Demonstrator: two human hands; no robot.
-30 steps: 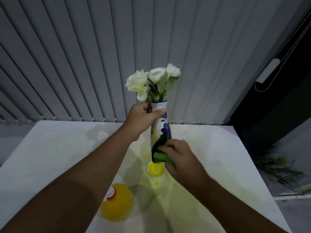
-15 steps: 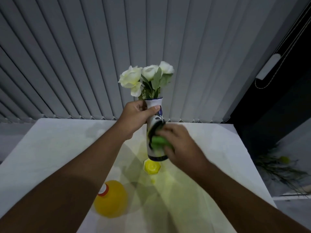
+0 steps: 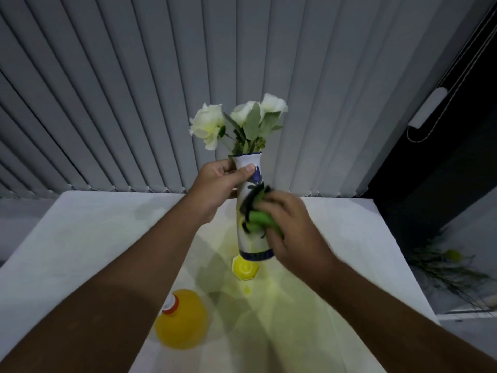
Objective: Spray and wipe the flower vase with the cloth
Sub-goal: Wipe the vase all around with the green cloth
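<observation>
A tall white vase (image 3: 248, 203) with blue flower pattern and a blue band at its base holds white roses (image 3: 236, 119). It is lifted above the white table (image 3: 80, 238). My left hand (image 3: 217, 181) grips the vase's neck just under the rim. A green cloth (image 3: 259, 219) is pressed against the vase's middle right side by my right hand (image 3: 290, 227), which is wrapped around it. A yellow bottle (image 3: 181, 319) with a red and white neck stands on the table near my left forearm.
A small yellow octagonal dish (image 3: 245, 267) lies on the table under the vase. Grey vertical blinds (image 3: 161, 90) hang behind the table's far edge. Dark floor with plant stems (image 3: 441, 265) lies past the table's right edge.
My right hand with the cloth has moved up the vase from its base to its middle. The vase and left hand have stayed almost in place.
</observation>
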